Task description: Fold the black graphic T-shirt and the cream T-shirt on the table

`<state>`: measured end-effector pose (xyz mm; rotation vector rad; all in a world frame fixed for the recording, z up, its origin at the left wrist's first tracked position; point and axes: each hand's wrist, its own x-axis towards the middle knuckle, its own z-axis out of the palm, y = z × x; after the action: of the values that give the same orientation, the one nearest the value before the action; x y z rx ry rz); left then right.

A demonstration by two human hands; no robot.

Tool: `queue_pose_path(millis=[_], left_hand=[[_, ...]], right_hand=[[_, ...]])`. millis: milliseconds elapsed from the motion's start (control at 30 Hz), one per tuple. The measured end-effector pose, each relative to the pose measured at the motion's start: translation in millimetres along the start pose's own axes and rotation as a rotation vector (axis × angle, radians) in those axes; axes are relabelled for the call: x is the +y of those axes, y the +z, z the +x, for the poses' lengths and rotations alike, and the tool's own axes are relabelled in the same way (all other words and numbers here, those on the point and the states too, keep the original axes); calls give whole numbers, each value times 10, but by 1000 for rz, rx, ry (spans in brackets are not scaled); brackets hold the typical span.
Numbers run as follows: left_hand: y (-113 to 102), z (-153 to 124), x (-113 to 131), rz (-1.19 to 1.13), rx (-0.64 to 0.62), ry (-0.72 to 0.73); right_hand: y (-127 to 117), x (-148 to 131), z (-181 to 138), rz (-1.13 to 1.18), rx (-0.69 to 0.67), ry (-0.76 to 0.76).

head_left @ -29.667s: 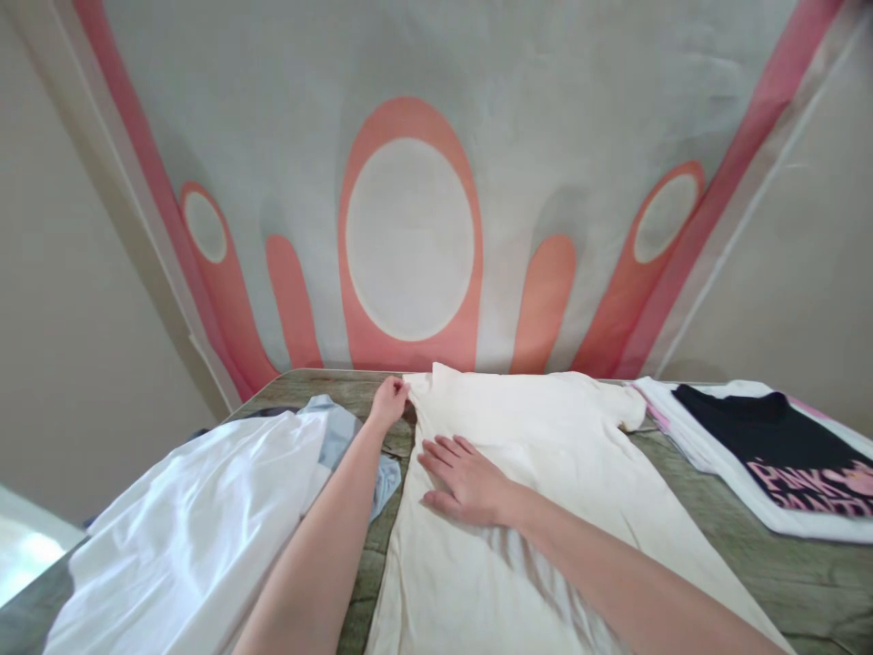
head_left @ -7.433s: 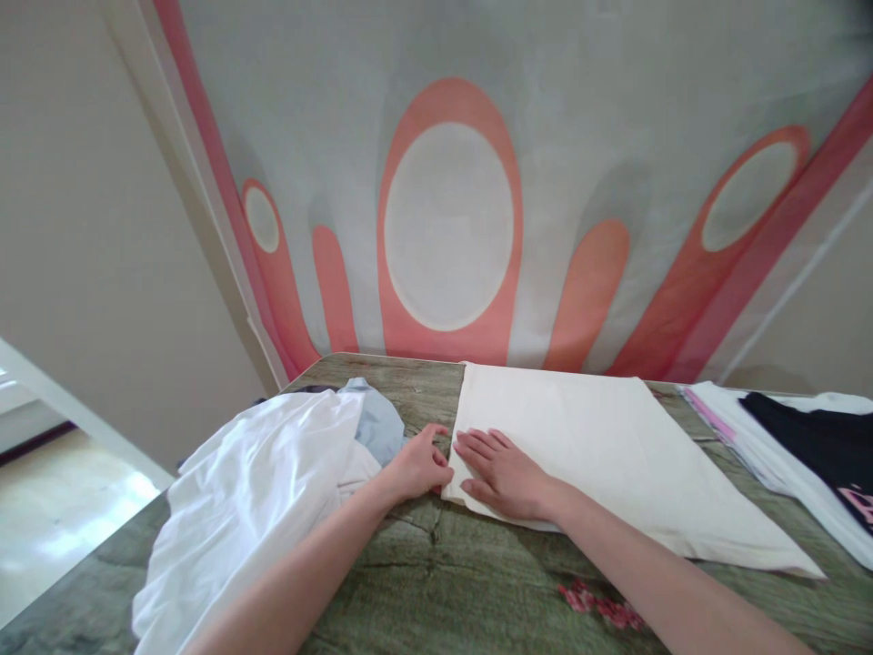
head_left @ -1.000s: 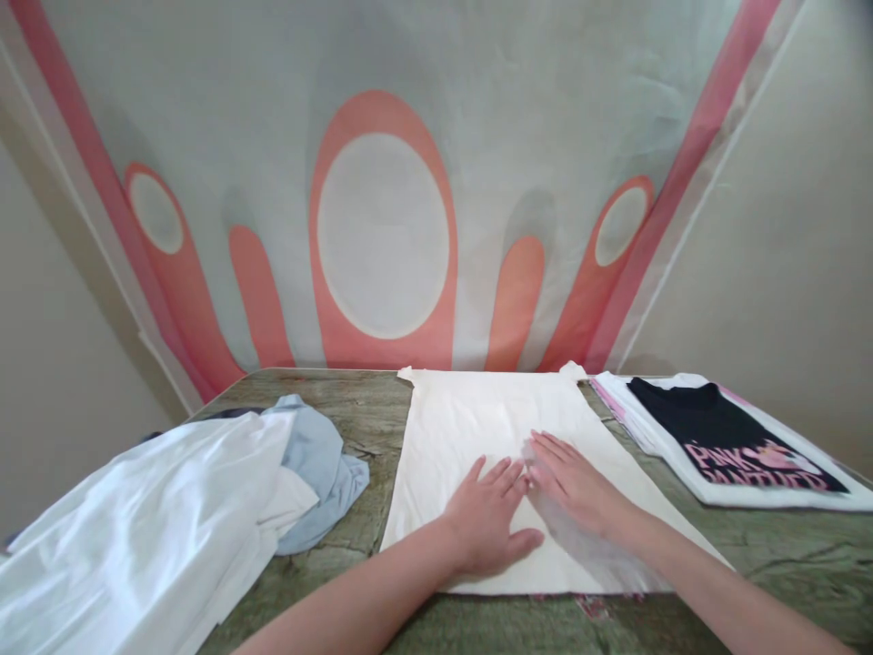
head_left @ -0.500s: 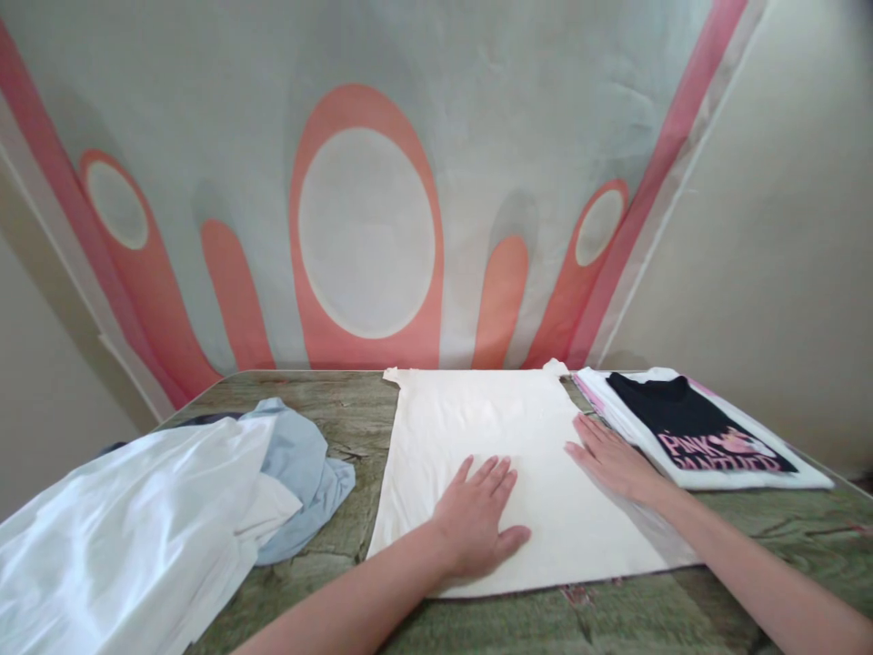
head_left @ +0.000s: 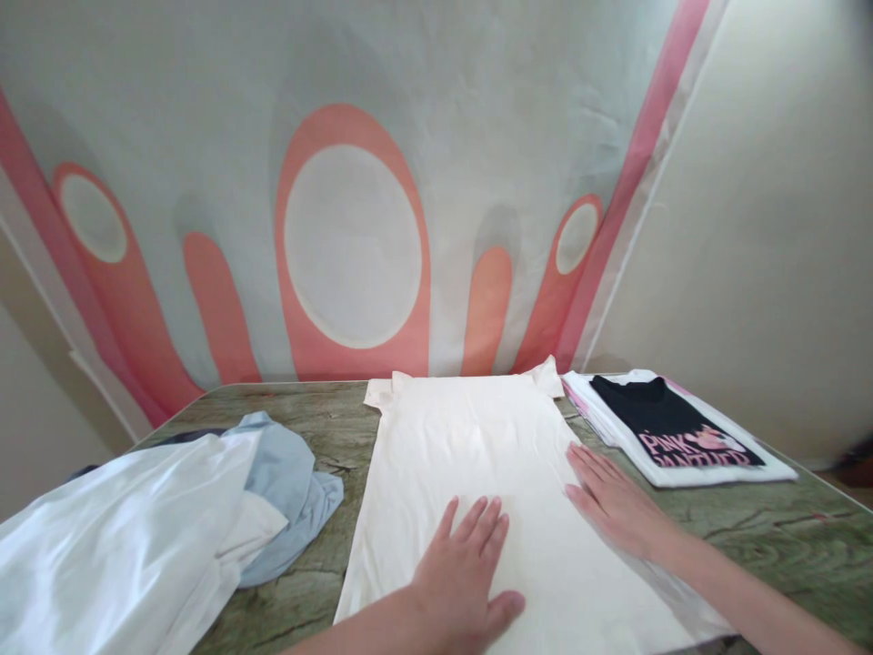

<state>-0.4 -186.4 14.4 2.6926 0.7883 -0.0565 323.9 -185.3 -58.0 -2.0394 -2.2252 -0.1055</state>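
A cream T-shirt (head_left: pixel 470 437) lies spread flat on the table, its short sleeves at the far edge and its near edge running toward me. My left hand (head_left: pixel 467 569) rests palm down on the middle of the cloth, fingers spread and thumb out to the right. On the shirt's right side edge lies my right hand (head_left: pixel 610 500), flat with its fingers stretched out. Neither hand grips anything. Light wrinkles run along the left side of the shirt.
Crumpled white cloth (head_left: pixel 115 528) and light blue cloth (head_left: pixel 283 491) are heaped on the wood-patterned table (head_left: pixel 320 400) at left. Folded shirts, with a black printed one (head_left: pixel 668 423) on top, lie at right. A patterned backdrop (head_left: pixel 546 91) stands behind.
The shirt has come nearer to me, and more of its sleeves shows at the far edge. Both hands have moved toward me, still flat on the cloth. The view has shifted slightly.
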Motion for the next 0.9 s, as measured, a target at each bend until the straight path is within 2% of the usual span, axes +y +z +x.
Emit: queue_pose_path(millis=[133, 233, 367, 500, 633, 767, 900], left_hand=[[-169, 125, -76, -30, -91, -14], [-238, 408, -290, 75, 0, -140], [-90, 741, -593, 190, 157, -279], [104, 821, -708, 261, 237, -257], [142, 793, -692, 250, 263, -249], [100, 733, -735, 213, 229, -256], [45, 571, -898, 205, 231, -310]], right_hand=[[-89, -121, 60, -14, 2, -17], [-178, -408, 325, 44, -4, -94], [-176, -936, 771, 174, -32, -235], [-56, -1254, 1042, 256, -53, -253], [58, -1200, 1100, 238, -79, -216], [115, -951, 1091, 153, -57, -141], [169, -667, 1082, 84, -47, -39]])
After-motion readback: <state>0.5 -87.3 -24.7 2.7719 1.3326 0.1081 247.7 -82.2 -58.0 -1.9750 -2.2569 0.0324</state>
